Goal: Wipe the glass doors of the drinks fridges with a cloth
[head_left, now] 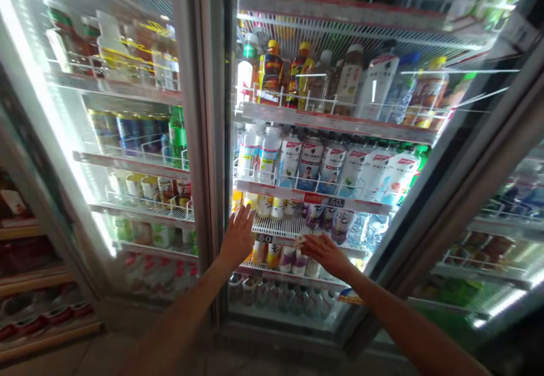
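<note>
My left hand (238,240) is open, its fingers stretched out at the left side of the middle fridge section, in front of the small bottles with white and yellow labels (277,208). It holds nothing. My right hand (323,252) reaches to the front of the wire shelf (280,227), its fingers bent together around a small pale piece (300,243) that looks like cloth; blur hides its exact kind. Just behind that hand stand purple-labelled bottles (342,226). Below, cans and bottles (287,259) line a lower shelf.
Upper shelves hold white-labelled bottles (332,163) and dark drinks with yellow caps (271,73). A metal door frame (210,138) stands to the left, and a slanted frame (425,217) to the right. Large bottles (289,299) fill the bottom.
</note>
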`<state>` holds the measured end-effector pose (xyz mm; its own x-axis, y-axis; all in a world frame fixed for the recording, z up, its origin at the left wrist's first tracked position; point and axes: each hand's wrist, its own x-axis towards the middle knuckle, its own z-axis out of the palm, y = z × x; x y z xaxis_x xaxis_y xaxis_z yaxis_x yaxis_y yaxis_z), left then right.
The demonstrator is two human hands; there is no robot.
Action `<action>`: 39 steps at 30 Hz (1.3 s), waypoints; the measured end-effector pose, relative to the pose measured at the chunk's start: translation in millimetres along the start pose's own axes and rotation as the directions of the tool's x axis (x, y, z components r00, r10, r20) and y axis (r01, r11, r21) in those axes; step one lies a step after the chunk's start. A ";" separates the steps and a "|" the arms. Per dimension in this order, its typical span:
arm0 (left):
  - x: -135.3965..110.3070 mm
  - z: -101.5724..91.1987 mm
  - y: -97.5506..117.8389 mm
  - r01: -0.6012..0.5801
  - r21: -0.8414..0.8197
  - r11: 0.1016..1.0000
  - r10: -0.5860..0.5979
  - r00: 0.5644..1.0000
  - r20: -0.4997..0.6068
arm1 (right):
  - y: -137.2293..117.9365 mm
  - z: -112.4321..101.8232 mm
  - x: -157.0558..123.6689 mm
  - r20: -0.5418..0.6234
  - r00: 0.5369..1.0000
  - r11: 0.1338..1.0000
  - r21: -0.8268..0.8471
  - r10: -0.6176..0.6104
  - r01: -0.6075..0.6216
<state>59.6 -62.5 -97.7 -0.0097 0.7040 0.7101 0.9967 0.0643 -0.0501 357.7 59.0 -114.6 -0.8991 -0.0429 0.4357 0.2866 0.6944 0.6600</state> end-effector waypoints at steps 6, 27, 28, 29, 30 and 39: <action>8.2 9.8 18.8 0.025 -0.031 0.999 -0.028 0.997 -0.075 | 45.3 -20.1 -0.9 -0.214 0.886 0.893 -0.101 0.411 -0.438; 20.4 10.4 59.8 -0.076 -0.079 0.994 0.070 0.995 -0.073 | 4.0 -2.4 -104.2 -0.217 0.666 0.660 -0.113 0.713 -0.743; 24.9 9.1 57.4 -0.066 -0.078 0.995 0.059 0.994 -0.091 | 16.6 -5.8 -100.1 -0.246 0.664 0.658 -0.119 0.706 -0.743; 29.9 8.1 55.0 -0.056 -0.076 0.996 0.047 0.992 -0.115 | 33.3 -10.2 -93.4 -0.282 0.656 0.653 -0.119 0.700 -0.748; 35.3 7.4 52.7 -0.050 -0.075 0.996 0.038 0.989 -0.145 | 51.8 -14.8 -85.1 -0.323 0.639 0.642 -0.113 0.698 -0.758; 96.9 -33.9 42.1 -0.051 -0.313 0.948 -0.082 0.913 -0.399 | 46.7 -10.3 -71.7 -0.250 0.602 0.559 -0.226 0.758 -0.798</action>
<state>103.3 -15.5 -7.3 -0.0584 0.3557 0.9328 0.9711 -0.1963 0.1356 438.9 87.1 -108.7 -0.2414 0.3209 0.9158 0.9522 0.2602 0.1598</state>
